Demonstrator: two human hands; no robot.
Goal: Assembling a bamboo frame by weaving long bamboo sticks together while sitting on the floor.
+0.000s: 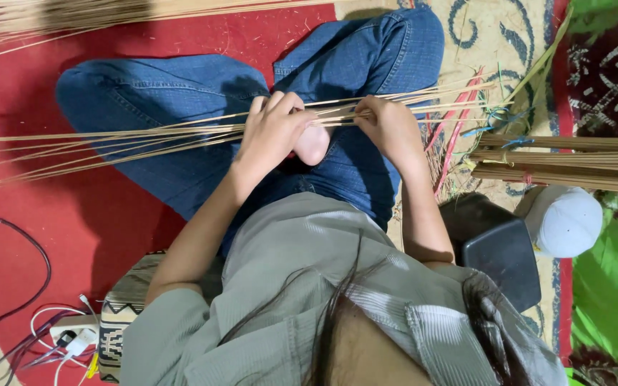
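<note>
I sit cross-legged in blue jeans (180, 93) on a red mat (30, 229). A fan of several thin, pale cane strips (109, 139) lies across my lap, reaching from the left edge to past my right knee. My left hand (273, 129) is closed over the strips near the middle, fingers curled on top. About a hand's width to the right, my right hand (388, 123) pinches the same strips. A bare foot (312, 143) shows between the hands, below the strips.
Tied bundles of thicker sticks (559, 161) lie at the right on a patterned rug. Below them are a white cap (563, 221) and a black box (498, 250). A power strip with cables (73, 332) and a woven cushion (119, 314) are at the lower left. More strips (73, 14) lie at the top left.
</note>
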